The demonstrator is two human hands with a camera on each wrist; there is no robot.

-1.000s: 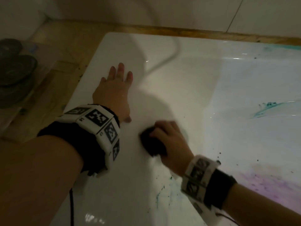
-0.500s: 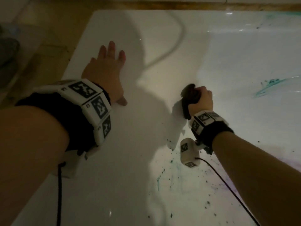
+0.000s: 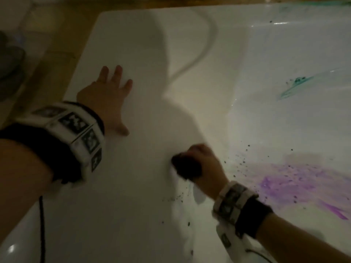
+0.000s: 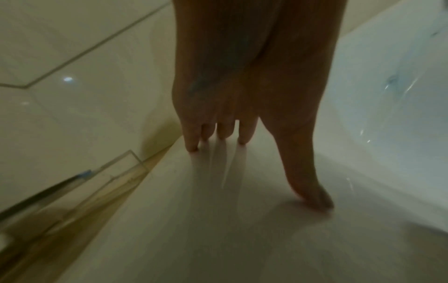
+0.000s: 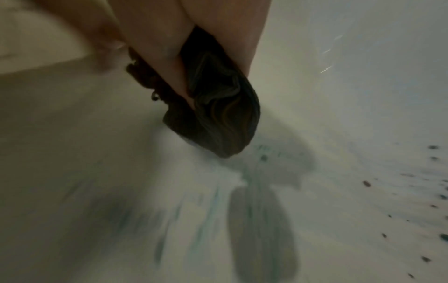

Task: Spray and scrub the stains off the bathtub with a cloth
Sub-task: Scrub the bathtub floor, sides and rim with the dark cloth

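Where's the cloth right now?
The dark cloth is bunched in the right hand, low centre of the head view, on the tub's inner wall left of the purple stain.

right hand [image 5: 169, 38] bunching dark cloth [image 5: 218, 114] against white bathtub [image 5: 72, 153], teal smears [image 5: 208, 210], dark specks [image 5: 367, 183]

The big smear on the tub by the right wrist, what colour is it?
Purple; the smear on the tub shows best in the head view.
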